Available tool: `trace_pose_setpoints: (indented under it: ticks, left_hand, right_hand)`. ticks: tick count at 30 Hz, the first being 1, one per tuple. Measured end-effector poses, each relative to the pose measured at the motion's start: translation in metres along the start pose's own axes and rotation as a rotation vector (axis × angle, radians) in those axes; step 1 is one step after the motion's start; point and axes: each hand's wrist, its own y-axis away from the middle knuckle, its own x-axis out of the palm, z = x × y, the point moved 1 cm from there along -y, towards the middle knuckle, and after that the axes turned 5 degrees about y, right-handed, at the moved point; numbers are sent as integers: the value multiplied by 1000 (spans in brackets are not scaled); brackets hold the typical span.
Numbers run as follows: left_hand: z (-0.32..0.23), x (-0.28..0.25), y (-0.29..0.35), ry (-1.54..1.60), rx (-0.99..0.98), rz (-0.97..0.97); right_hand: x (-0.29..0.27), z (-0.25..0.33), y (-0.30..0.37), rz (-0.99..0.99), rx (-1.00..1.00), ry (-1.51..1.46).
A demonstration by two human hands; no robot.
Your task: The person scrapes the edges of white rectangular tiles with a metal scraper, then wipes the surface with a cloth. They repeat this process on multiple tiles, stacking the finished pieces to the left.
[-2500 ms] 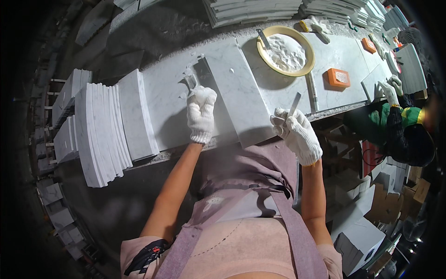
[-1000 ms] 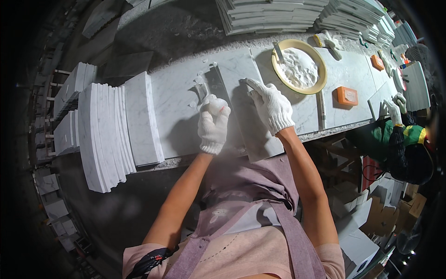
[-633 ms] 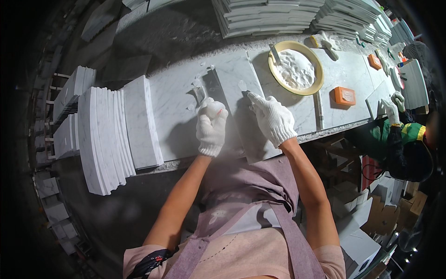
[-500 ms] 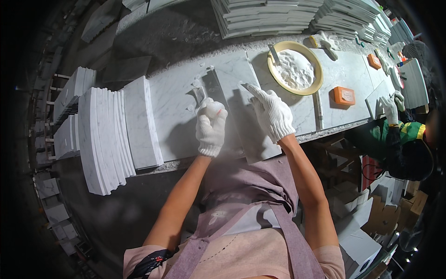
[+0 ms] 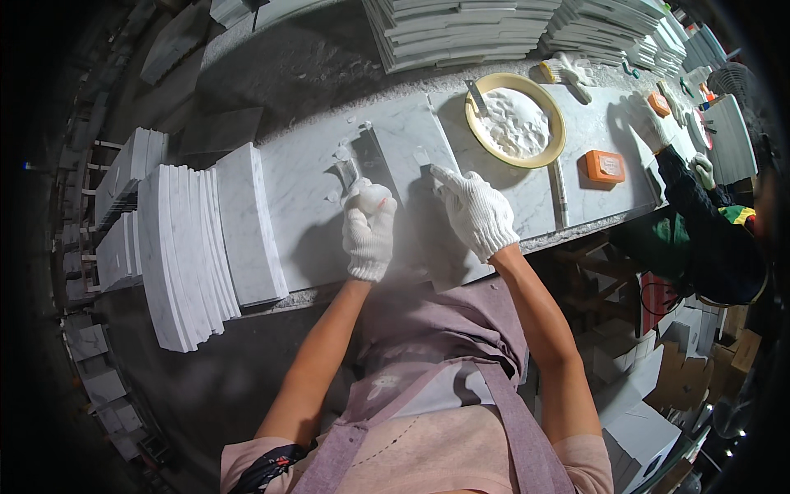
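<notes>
Here, knit-gloved left fingers (image 5: pixel 381 221) clenched around flat blade (image 5: pixel 349 170), right fingers (image 5: pixel 453 186), hold unclear, on smooth oblong slab (image 5: pixel 432 221).

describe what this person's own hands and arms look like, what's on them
The left hand and right hand wear matching white knitted gloves with ribbed cuffs. Both forearms are bare above the gloves. The shirt's short sleeves are pale pink; the left one also carries a dark patterned patch with touches of red.
</notes>
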Motion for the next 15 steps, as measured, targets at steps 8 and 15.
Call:
trace_pose_setpoints:
  ticks: [8,15]
  left_hand:
    - [-5,-1,-1,-50,-46,11]
    - [-3,0,2,-45,-67,32]
  right_hand:
    - [8,13,-24,-64,-9,80]
    - [-7,12,-2,94,53,131]
